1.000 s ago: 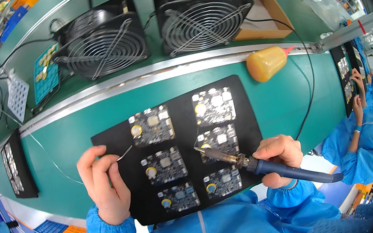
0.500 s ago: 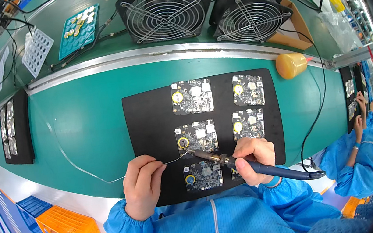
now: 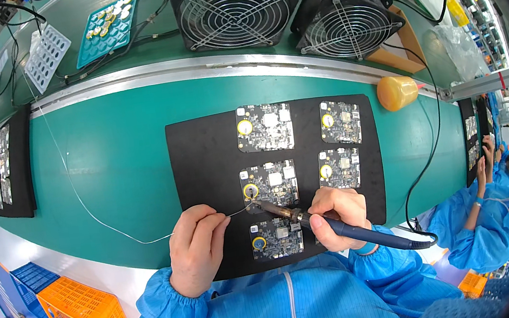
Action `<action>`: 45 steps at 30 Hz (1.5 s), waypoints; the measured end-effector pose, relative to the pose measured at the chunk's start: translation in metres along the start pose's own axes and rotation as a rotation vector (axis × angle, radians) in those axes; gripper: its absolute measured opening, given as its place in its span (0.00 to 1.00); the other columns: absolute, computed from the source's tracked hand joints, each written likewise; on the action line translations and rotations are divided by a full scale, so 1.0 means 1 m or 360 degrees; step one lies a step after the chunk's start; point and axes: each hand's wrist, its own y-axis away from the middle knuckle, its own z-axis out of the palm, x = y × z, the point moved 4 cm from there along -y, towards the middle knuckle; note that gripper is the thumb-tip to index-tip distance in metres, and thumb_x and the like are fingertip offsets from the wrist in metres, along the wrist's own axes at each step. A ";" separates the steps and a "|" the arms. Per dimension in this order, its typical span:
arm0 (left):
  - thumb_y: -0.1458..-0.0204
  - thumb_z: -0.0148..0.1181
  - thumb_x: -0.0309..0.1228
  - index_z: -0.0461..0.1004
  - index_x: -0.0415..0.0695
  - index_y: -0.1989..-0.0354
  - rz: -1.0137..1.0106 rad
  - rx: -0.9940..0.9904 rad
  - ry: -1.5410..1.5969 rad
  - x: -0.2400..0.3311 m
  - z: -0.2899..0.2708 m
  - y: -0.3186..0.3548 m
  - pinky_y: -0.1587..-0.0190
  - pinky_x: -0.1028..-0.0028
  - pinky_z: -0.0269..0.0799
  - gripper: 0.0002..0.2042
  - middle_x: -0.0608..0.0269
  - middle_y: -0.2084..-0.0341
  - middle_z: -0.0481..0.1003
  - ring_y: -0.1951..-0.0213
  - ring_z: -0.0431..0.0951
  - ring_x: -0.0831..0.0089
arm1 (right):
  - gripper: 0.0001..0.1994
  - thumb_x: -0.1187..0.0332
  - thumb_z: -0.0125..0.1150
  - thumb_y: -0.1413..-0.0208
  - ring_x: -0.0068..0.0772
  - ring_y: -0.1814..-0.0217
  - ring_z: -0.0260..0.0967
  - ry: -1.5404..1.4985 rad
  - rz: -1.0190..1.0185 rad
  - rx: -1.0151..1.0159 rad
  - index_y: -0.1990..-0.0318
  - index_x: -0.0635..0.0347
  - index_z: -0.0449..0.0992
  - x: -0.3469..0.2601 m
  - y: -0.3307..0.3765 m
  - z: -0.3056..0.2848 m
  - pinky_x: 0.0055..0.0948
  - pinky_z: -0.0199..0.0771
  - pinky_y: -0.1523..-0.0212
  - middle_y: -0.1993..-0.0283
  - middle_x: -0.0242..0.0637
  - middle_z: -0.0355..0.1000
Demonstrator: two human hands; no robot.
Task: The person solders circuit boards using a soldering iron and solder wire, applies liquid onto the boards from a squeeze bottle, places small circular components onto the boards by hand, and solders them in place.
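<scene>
My left hand (image 3: 197, 247) pinches a thin solder wire (image 3: 104, 225), whose end reaches a circuit board (image 3: 278, 185) in the middle row. My right hand (image 3: 341, 215) grips a soldering iron (image 3: 354, 231) with a dark blue handle. Its tip meets the wire end just below the round yellow-rimmed coin cell (image 3: 250, 191) on that board. Another board (image 3: 281, 238) lies nearer to me, partly under the iron. Farther off is a board (image 3: 266, 128), with two more boards in the right column. All rest on a black foam mat (image 3: 204, 165).
Two black fans (image 3: 238, 13) with wire guards stand behind a metal rail (image 3: 191, 71). A teal tray (image 3: 108, 27) holds several coin cells. An amber container (image 3: 397, 92) sits right of the mat; the iron's black cord (image 3: 435, 141) runs past it. A co-worker (image 3: 482, 206) is at right.
The view has shifted slightly. Both hands stay at the same board, with the iron tip and solder wire still meeting below its coin cell.
</scene>
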 end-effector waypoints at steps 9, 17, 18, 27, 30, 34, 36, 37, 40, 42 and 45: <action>0.60 0.65 0.16 0.73 0.36 0.72 0.0015 -0.0069 0.0065 -0.001 0.012 -0.005 0.69 0.71 0.71 0.08 0.57 0.70 0.71 0.70 0.74 0.63 | 0.06 0.77 0.61 0.56 0.29 0.86 0.63 0.0026 -0.0016 -0.0008 0.76 0.63 0.68 -0.001 -0.003 0.001 0.26 0.59 0.86 0.81 0.37 0.67; 0.61 0.62 0.16 0.74 0.37 0.64 0.0148 -0.0173 0.0049 0.002 0.022 -0.012 0.69 0.69 0.71 0.13 0.56 0.67 0.69 0.70 0.73 0.62 | 0.06 0.77 0.61 0.56 0.30 0.86 0.64 0.0031 -0.0024 -0.0025 0.77 0.63 0.68 -0.001 -0.003 0.002 0.26 0.61 0.86 0.81 0.37 0.67; 0.61 0.62 0.16 0.74 0.37 0.64 0.0148 -0.0178 0.0052 0.003 0.019 -0.014 0.69 0.69 0.71 0.13 0.56 0.67 0.69 0.70 0.73 0.62 | 0.06 0.77 0.60 0.56 0.31 0.86 0.64 0.0035 -0.0021 -0.0029 0.77 0.63 0.67 -0.001 -0.002 0.001 0.26 0.61 0.86 0.81 0.37 0.67; 0.67 0.59 0.14 0.73 0.41 0.49 0.0312 -0.0420 -0.0252 0.004 0.021 -0.013 0.65 0.69 0.69 0.28 0.55 0.60 0.66 0.68 0.70 0.65 | 0.06 0.78 0.60 0.58 0.33 0.85 0.65 -0.0006 -0.0079 -0.0029 0.76 0.65 0.68 -0.005 -0.005 -0.002 0.27 0.62 0.86 0.81 0.39 0.67; 0.66 0.58 0.15 0.74 0.40 0.50 0.0345 -0.0421 -0.0280 0.006 0.022 -0.013 0.65 0.69 0.68 0.27 0.55 0.60 0.66 0.68 0.70 0.66 | 0.05 0.79 0.60 0.58 0.32 0.85 0.64 -0.0054 -0.0072 0.0073 0.76 0.67 0.68 -0.006 -0.004 -0.007 0.27 0.61 0.86 0.81 0.39 0.67; 0.60 0.63 0.17 0.74 0.44 0.49 0.0290 -0.0455 -0.0336 0.006 0.021 -0.012 0.66 0.69 0.68 0.24 0.56 0.63 0.67 0.69 0.69 0.64 | 0.05 0.77 0.60 0.58 0.30 0.86 0.62 -0.0065 -0.0041 0.0124 0.75 0.67 0.68 -0.005 0.002 -0.011 0.26 0.58 0.86 0.82 0.39 0.66; 0.60 0.63 0.17 0.74 0.44 0.49 0.0314 -0.0458 -0.0359 0.008 0.020 -0.012 0.67 0.69 0.68 0.24 0.56 0.63 0.67 0.69 0.69 0.64 | 0.06 0.77 0.60 0.57 0.30 0.87 0.62 -0.0069 -0.0050 0.0133 0.75 0.67 0.68 -0.005 0.001 -0.011 0.26 0.58 0.87 0.82 0.38 0.66; 0.61 0.62 0.16 0.74 0.43 0.49 0.0317 -0.0501 -0.0396 0.009 0.021 -0.013 0.66 0.69 0.68 0.25 0.56 0.62 0.67 0.68 0.69 0.64 | 0.06 0.77 0.60 0.57 0.30 0.87 0.61 -0.0069 -0.0057 0.0145 0.75 0.66 0.68 -0.006 0.001 -0.012 0.26 0.57 0.87 0.82 0.38 0.66; 0.60 0.62 0.16 0.74 0.41 0.51 0.0295 -0.0523 -0.0387 0.016 0.018 -0.017 0.64 0.69 0.68 0.23 0.54 0.60 0.67 0.66 0.70 0.62 | 0.06 0.77 0.60 0.57 0.29 0.87 0.61 -0.0084 -0.0061 0.0153 0.75 0.66 0.68 -0.007 0.001 -0.011 0.26 0.57 0.87 0.82 0.38 0.66; 0.60 0.61 0.15 0.74 0.39 0.53 0.0273 -0.0502 -0.0340 0.019 0.019 -0.017 0.63 0.69 0.69 0.21 0.53 0.60 0.67 0.65 0.71 0.61 | 0.06 0.77 0.60 0.57 0.30 0.87 0.61 -0.0086 -0.0077 0.0159 0.75 0.66 0.68 -0.006 0.002 -0.010 0.26 0.57 0.87 0.82 0.38 0.66; 0.58 0.60 0.15 0.73 0.36 0.64 -0.0037 -0.0129 -0.0162 0.012 0.010 -0.009 0.63 0.69 0.70 0.11 0.54 0.58 0.68 0.64 0.73 0.62 | 0.06 0.77 0.60 0.58 0.31 0.86 0.63 -0.0079 -0.0108 0.0153 0.75 0.67 0.68 -0.008 0.002 -0.006 0.27 0.58 0.87 0.82 0.39 0.66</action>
